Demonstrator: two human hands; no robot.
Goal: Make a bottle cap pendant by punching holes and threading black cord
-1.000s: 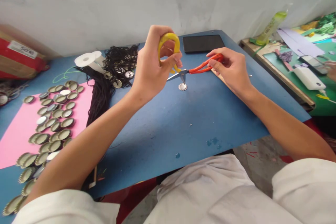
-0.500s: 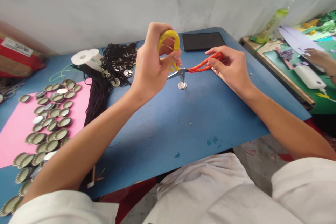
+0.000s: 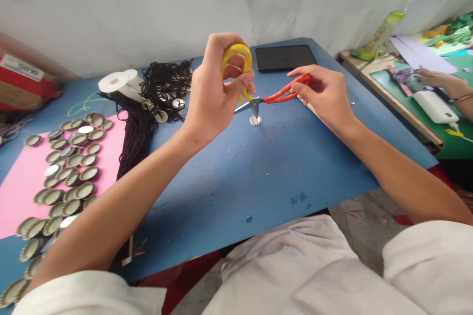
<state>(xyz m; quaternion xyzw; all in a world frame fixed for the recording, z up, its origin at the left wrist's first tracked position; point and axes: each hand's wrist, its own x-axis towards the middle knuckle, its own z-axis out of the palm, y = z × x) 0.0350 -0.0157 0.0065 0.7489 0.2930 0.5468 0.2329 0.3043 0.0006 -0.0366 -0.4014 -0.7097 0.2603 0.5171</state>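
Observation:
My left hand (image 3: 218,78) is closed round the yellow loop of a pair of scissors (image 3: 284,94), whose handles are spread wide. The red handle is pinched in my right hand (image 3: 321,91). One blade points left and passes behind my left hand. The other points down, its tip on a small bottle cap (image 3: 255,121) lying on the blue table (image 3: 229,182). To the left, many bottle caps (image 3: 74,160) lie in rows on a pink sheet (image 3: 22,172), most with their hollow side up.
Black cord (image 3: 135,142) lies in a bundle beside a white spool (image 3: 118,82). A dark tablet-like slab (image 3: 284,58) sits near the wall. A red box (image 3: 24,78) is at far left. At right, another person's hand (image 3: 439,78) is by a white power bank (image 3: 436,107) on a neighbouring table.
Both hands and the scissors hold nearly the same pose, with the blade tip still at the cap. The other person's hand has shifted left. The view has moved slightly.

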